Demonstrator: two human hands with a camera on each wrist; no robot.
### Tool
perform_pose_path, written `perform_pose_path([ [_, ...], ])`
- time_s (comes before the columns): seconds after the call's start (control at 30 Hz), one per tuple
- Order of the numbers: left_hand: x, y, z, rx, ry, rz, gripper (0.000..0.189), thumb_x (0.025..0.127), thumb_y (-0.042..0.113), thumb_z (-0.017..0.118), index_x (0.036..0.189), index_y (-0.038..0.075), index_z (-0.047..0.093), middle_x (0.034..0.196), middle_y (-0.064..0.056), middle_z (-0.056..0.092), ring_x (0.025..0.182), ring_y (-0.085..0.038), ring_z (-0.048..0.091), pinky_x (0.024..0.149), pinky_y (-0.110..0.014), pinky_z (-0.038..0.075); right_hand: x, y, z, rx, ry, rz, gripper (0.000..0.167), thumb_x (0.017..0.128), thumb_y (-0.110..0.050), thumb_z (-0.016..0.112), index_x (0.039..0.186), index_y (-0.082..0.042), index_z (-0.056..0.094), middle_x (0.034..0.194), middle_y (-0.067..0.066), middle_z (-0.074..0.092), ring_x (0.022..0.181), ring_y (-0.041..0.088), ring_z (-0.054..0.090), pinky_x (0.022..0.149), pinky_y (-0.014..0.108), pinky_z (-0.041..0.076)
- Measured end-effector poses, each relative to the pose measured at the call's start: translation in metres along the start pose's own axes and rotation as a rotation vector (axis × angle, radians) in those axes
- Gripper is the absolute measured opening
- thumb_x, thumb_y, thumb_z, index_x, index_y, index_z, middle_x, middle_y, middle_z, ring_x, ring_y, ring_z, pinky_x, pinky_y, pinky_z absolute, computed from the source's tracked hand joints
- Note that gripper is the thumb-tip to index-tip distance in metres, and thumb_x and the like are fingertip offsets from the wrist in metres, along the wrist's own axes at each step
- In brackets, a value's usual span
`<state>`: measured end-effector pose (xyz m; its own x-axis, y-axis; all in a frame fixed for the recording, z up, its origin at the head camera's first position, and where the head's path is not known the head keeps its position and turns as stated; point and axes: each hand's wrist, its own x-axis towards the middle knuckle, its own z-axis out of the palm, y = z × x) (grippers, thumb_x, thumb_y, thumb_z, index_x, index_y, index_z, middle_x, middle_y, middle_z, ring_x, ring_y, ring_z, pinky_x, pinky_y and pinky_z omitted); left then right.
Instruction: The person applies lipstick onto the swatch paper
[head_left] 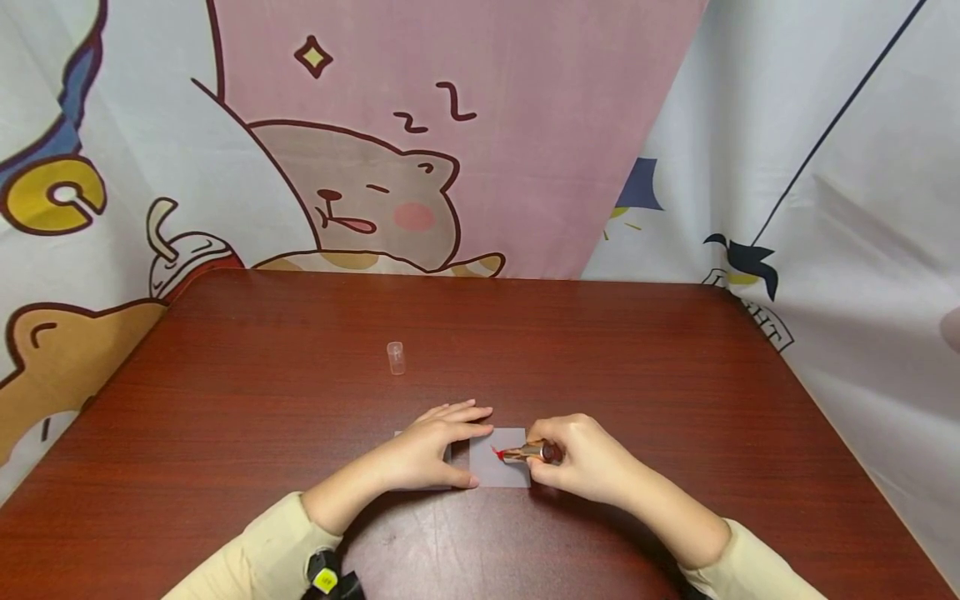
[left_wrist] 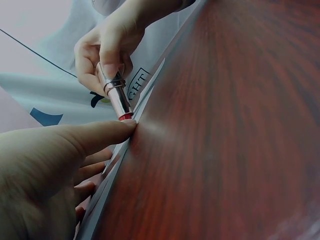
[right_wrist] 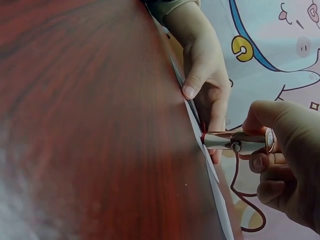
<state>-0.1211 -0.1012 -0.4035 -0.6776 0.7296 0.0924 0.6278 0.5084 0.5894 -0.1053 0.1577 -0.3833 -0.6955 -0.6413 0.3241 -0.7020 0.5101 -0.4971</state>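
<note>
My right hand (head_left: 588, 458) grips a lipstick (head_left: 531, 452) with a shiny rose-gold tube, tilted low over a small white sheet of paper (head_left: 510, 477). Its red tip (right_wrist: 203, 138) meets the paper, where a short red streak (head_left: 495, 450) shows. My left hand (head_left: 429, 446) lies across the paper's left side, fingers extended and spread. The left thumb (left_wrist: 107, 135) rests at the near edge of the sheet, close to the lipstick tip in the left wrist view. Another pale sheet lies mostly hidden beneath the left hand.
A clear plastic cap (head_left: 396, 358) stands on the reddish-brown wooden table (head_left: 600, 350), beyond the left hand. Behind the table's far edge hangs a cartoon-printed curtain (head_left: 525, 167), which continues along both sides.
</note>
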Motion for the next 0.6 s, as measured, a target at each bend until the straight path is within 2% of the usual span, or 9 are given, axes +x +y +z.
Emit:
perform_pose_path([
  [0.6, 0.000, 0.001, 0.000, 0.001, -0.007, -0.005, 0.066, 0.074, 0.028, 0.079, 0.133, 0.006, 0.057, 0.146, -0.004, 0.043, 0.140, -0.026, 0.026, 0.112, -0.048, 0.017, -0.013, -0.002, -0.005, 0.017, 0.022, -0.015, 0.024, 0.070, -0.003, 0.070, 0.074, -0.024, 0.058, 0.064, -0.020, 0.046, 0.054, -0.004, 0.040, 0.044, 0.011, 0.031],
])
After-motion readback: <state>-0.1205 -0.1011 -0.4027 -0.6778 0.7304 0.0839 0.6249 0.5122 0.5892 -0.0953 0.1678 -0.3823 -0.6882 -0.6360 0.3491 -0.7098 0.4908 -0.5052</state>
